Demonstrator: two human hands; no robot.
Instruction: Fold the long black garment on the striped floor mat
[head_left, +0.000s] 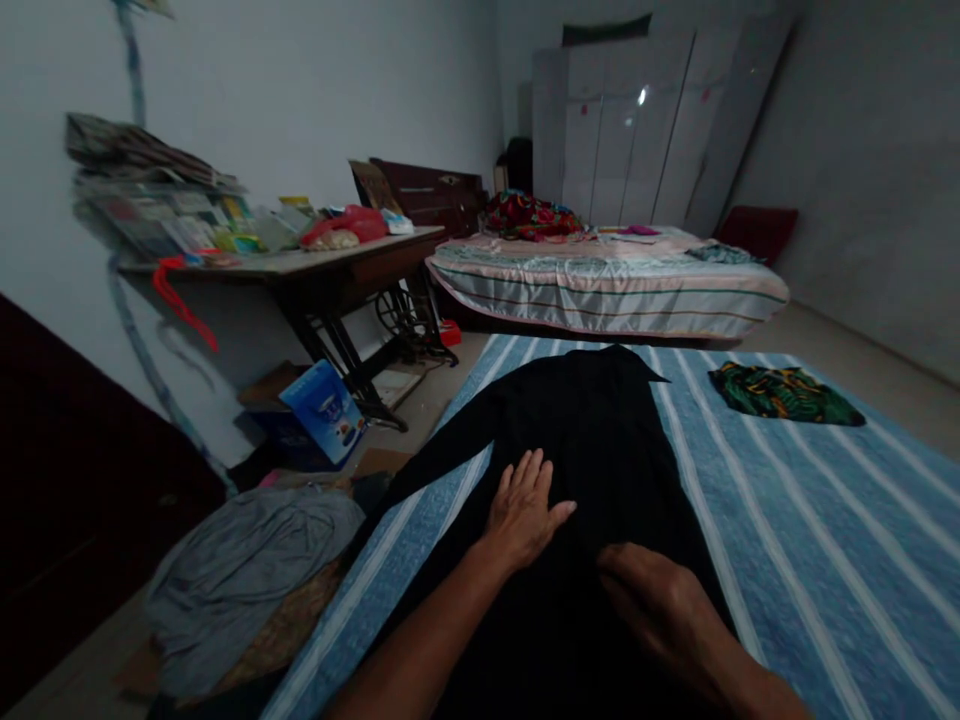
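A black long-sleeved garment [592, 440] lies spread flat on a blue bed sheet with white stripes [810, 530]. My left hand [525, 508] rests palm down on the garment's left side, fingers stretched out and together, holding nothing. My right hand [660, 600] lies on the garment closer to me, back of the hand up, fingers pointing left and low against the cloth; they look flat but dim. One sleeve runs off towards the bed's left edge.
A folded green patterned cloth [784, 393] lies on the sheet at the right. Grey clothing [247, 570] is heaped on the floor at left, near a blue box [326, 410]. A cluttered sewing-machine table [330, 265] stands by the wall. Another bed [607, 275] and wardrobe [637, 130] stand beyond.
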